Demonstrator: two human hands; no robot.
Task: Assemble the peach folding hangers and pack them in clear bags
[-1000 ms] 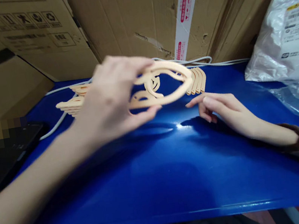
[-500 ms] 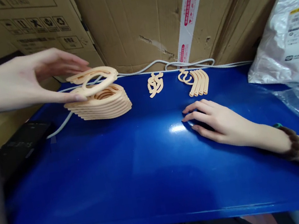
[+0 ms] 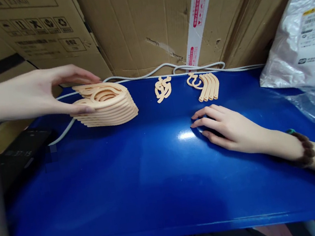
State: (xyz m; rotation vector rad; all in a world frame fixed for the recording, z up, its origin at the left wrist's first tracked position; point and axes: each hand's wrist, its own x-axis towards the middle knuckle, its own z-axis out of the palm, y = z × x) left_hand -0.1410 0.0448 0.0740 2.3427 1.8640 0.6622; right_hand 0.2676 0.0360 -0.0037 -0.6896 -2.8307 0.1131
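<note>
On the left of the head view, a neat stack of beige, loop-shaped plastic pieces (image 3: 111,111) stands on the blue table. My left hand (image 3: 47,92) spans the top beige plastic piece (image 3: 101,92), thumb on its near edge and fingers at its far edge. That piece now lies on the stack. My right hand (image 3: 222,127) rests on the table at the right, fingers spread and holding nothing. Just beyond it lie several curved beige tubes (image 3: 209,87) in a row, beside small beige hooks (image 3: 194,81). More small curved beige parts (image 3: 163,88) lie left of these.
Cardboard boxes (image 3: 136,25) stand along the back of the blue table (image 3: 144,184), with a white cable (image 3: 155,70) in front. A black device (image 3: 24,150) sits at the left. A plastic bag (image 3: 298,38) with a label is at the back right.
My left hand has moved down, and the top beige plastic piece, held tilted above the stack before, now sits on it. My right hand has barely moved.
</note>
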